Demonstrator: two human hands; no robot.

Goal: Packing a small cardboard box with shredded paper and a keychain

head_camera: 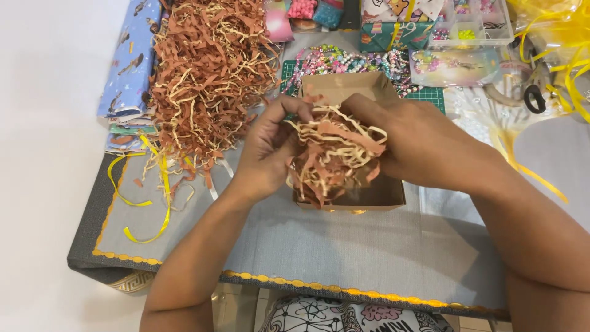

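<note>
An open brown cardboard box (pixel 384 192) sits in the middle of a grey table cover (pixel 344 246). Both hands hold a clump of brown and cream shredded paper (pixel 332 157) just above the box. My left hand (pixel 267 150) grips the clump from the left, fingers curled into it. My right hand (pixel 418 144) grips it from the right, partly hiding the box's right wall. Some strands hang down into the box.
A big heap of the same shredded paper (pixel 209 74) lies at the back left, beside blue wrapping paper (pixel 129 61). Yellow ribbon (pixel 150 203) curls at the left. Bead strings (pixel 344 61), a clear bead organiser (pixel 470 24) and more yellow ribbon (pixel 565 43) crowd the back.
</note>
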